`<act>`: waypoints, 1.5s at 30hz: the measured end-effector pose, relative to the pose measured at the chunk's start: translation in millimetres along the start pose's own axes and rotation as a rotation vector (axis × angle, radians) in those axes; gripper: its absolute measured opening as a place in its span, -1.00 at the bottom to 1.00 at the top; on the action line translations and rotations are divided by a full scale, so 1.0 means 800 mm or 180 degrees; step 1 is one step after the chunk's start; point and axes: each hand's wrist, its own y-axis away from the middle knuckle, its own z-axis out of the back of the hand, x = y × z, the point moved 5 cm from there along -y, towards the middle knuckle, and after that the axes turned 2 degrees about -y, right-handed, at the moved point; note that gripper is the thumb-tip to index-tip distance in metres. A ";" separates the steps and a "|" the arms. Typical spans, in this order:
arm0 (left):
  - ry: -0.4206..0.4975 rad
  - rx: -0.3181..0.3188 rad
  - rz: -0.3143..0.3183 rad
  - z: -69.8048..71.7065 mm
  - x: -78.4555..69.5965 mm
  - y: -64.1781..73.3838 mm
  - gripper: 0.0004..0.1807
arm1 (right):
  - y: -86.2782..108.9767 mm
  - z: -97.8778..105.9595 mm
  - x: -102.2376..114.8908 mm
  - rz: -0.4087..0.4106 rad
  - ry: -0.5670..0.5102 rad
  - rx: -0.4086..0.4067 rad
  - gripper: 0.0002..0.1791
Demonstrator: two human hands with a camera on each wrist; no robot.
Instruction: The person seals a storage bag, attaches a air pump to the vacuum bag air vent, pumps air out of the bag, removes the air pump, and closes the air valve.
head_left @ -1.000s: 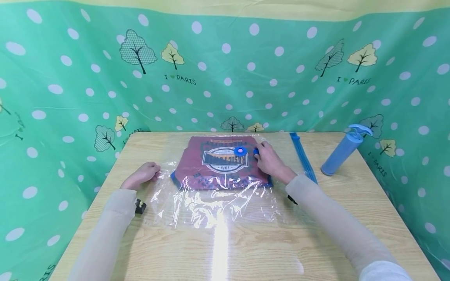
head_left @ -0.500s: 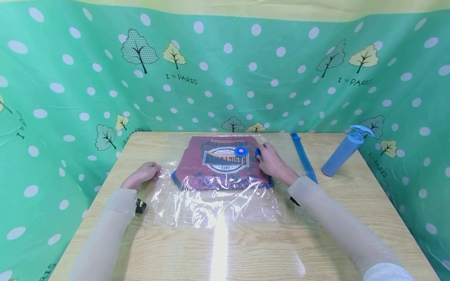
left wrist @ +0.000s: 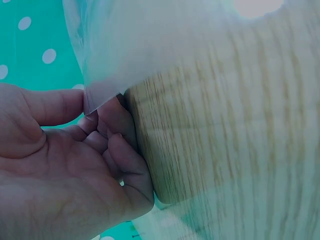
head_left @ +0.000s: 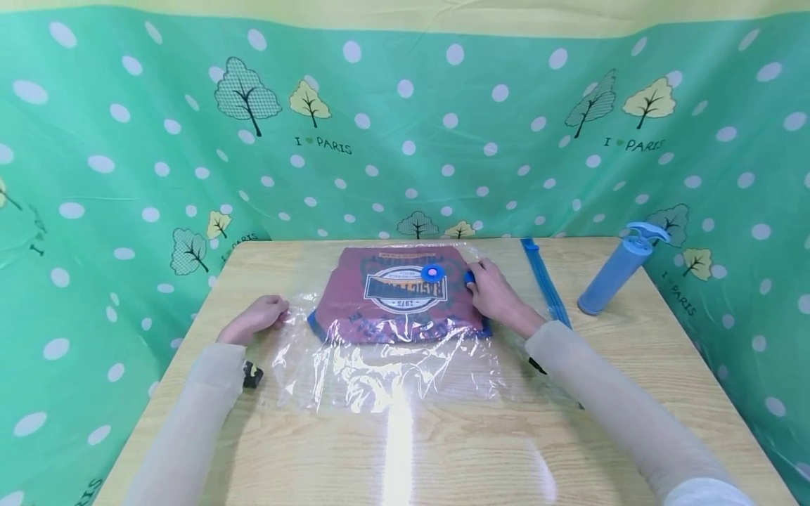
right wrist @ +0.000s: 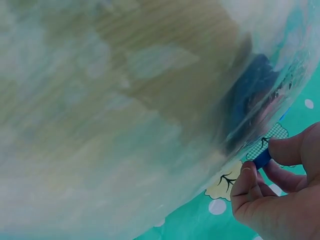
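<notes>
My right hand [head_left: 493,294], pinching a small blue piece [right wrist: 262,158], now sits slightly farther from the blue valve [head_left: 433,273] than a second ago; I judge the valve uncapped. My left hand [head_left: 256,316] pinches an edge of the clear bag [head_left: 380,372], which lies on the table [head_left: 329,457] around the maroon cloth [head_left: 342,302].

We see green cloth [head_left: 385,133] (white-dotted, tree-printed) on three sides of the wood-grain tabletop [head_left: 316,460] — a streak of light [head_left: 399,457] glares nearby.
</notes>
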 end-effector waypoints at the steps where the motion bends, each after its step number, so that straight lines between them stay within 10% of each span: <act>1: 0.0001 -0.0002 0.0006 0.000 0.001 0.000 -0.65 | 0.001 0.001 -0.001 0.0003 0.0000 -0.0011 -0.56; 45: -0.0016 0.0056 -0.0157 -0.001 0.002 0.007 -0.68 | 0.041 0.023 -0.039 -0.0197 -0.0025 -0.0066 -0.55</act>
